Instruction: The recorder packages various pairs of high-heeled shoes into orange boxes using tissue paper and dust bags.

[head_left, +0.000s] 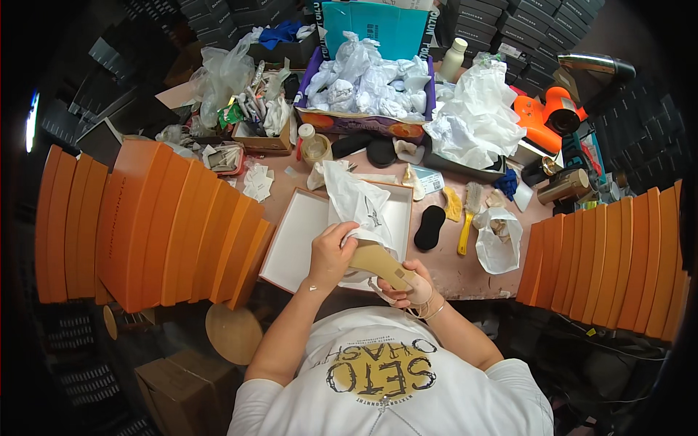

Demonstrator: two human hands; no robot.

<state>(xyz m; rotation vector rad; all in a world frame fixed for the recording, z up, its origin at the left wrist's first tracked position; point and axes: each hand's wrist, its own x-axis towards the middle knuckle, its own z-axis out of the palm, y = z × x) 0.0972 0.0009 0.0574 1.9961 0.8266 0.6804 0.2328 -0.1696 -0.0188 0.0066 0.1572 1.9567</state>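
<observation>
My right hand (409, 285) grips the heel end of a shoe (378, 266), its tan sole turned up toward me. Thin straps or cords dangle by that hand. The shoe's front end reaches into a white drawstring-type bag (356, 195) with a small black print, which hides the toe. Closed on the edge of this bag is my left hand (333, 254), beside the sole. Beneath both lies an open shoebox (292, 231) with a white inside and an orange-brown rim; shoe and bag partly cover it.
Orange shoeboxes stand in rows at left (145, 225) and right (603, 254). Behind the work area sit a purple carton (429, 102) of crumpled white paper and an orange heat-gun-like tool (542, 116). To the right lie a yellow-handled brush (465, 231), a black oval pad (430, 227) and a white bag (499, 254).
</observation>
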